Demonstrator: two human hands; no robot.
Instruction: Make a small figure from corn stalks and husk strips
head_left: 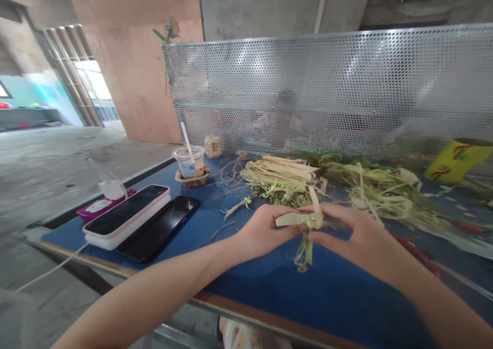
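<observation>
Between my two hands is a small figure of folded pale-green corn husk, with strips sticking out left and up and looped ends hanging below. My left hand is closed, pinching the husk figure from the left. Thumb and fingers of my right hand grip the same piece from the right. Just beyond them lies a pile of husk strips over stringy green scraps. A small knotted husk piece rests to the left of that pile.
On the left of the blue table are a black phone, a phone on a white case and a lidded cup with straw. A perforated metal screen stands behind. Loose husks and a yellow packet lie right.
</observation>
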